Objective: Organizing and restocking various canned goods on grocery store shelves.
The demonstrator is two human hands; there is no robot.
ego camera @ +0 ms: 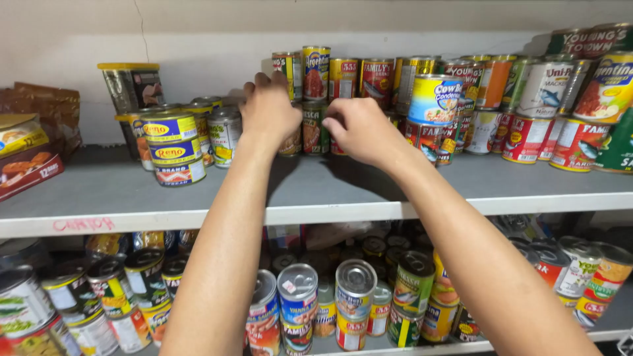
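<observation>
Grey shelf (316,188) holds many cans. Left hand (269,111) wraps a can (291,140) near the back wall. Right hand (359,132) pinches another can (315,128) just beside it.

Two hands, the left (269,109) and the right (359,130), reach among the cans on the upper of two grey shelves (316,191), where three flat yellow-labelled cans (173,146) stand stacked beside one square jar with a yellow lid (132,86). Two reddish-brown cartons (30,148) lie at the far left of that shelf, and one white-and-blue can (434,99) sits on top of the crowded rows at right. The remaining cans on both shelves are packed too closely, many hidden, to count exactly.
</observation>
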